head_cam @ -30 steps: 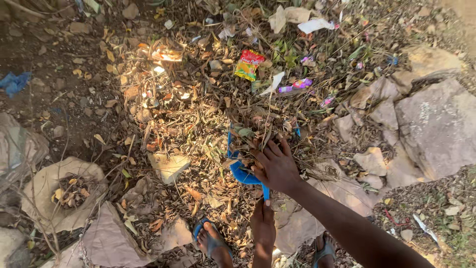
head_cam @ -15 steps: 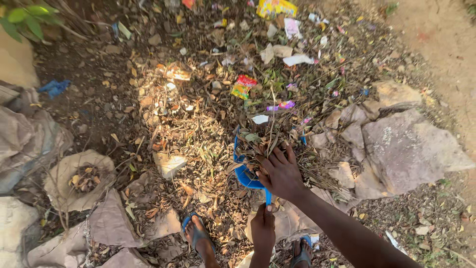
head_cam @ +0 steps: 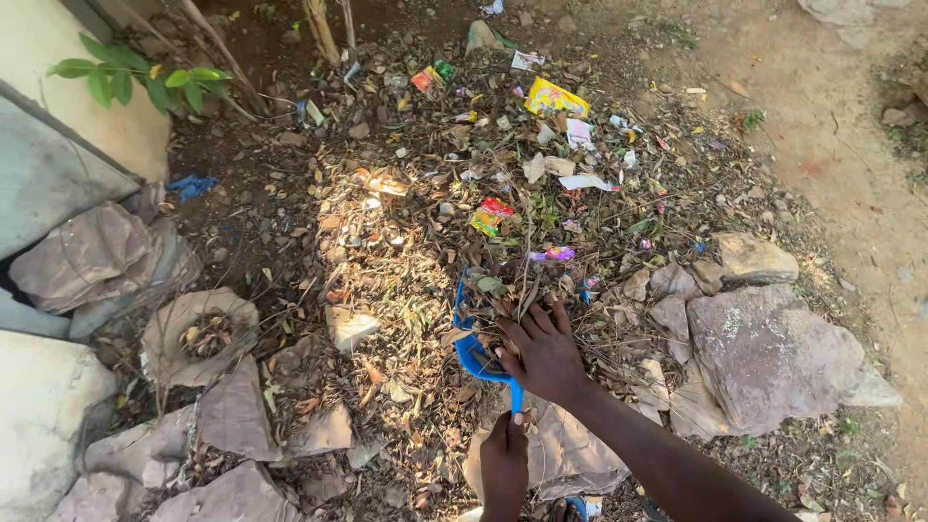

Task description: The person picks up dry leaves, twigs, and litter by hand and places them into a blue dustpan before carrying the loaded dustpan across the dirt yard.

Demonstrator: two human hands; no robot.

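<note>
A blue plastic dustpan [head_cam: 471, 350] heaped with dry leaves and twigs [head_cam: 517, 275] is held over littered ground. My left hand [head_cam: 506, 459] grips its blue handle at the bottom of the view. My right hand [head_cam: 543, 353] lies flat on top of the heap, fingers spread, pressing the leaves down onto the pan. Most of the pan is hidden under the leaves and my hand.
Dry leaves and scraps cover the ground, with a red-and-yellow wrapper [head_cam: 492, 216], a yellow packet [head_cam: 555, 98] and white paper bits [head_cam: 583, 181]. Big flat stones [head_cam: 768, 353] lie right. Grey slabs [head_cam: 68, 256] and a wall edge stand left, a green sprig [head_cam: 135, 82] above.
The view has pulled back and tilted up, showing more ground, wall and plant. My feet have dropped out of view. Both hands keep the same hold on the pan and leaves.
</note>
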